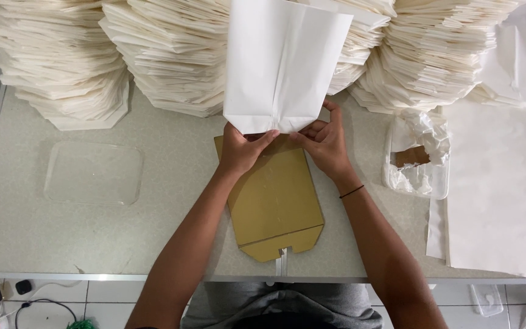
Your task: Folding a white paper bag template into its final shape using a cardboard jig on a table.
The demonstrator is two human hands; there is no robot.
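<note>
A folded white paper bag (278, 61) stands tilted up above the table's middle. My left hand (243, 148) grips its lower left edge and my right hand (326, 141) pinches its lower right edge; a thin black band circles that wrist. Under both hands lies a flat yellow-brown cardboard template (275, 204) with angled corners, pointing towards me.
Tall stacks of folded white paper bags (171, 55) fill the table's far side. A clear plastic lid (92, 173) lies at the left. A plastic tray with crumpled wrap (418, 161) sits at the right, beside flat white paper sheets (500, 189). Cables lie on the floor at lower left.
</note>
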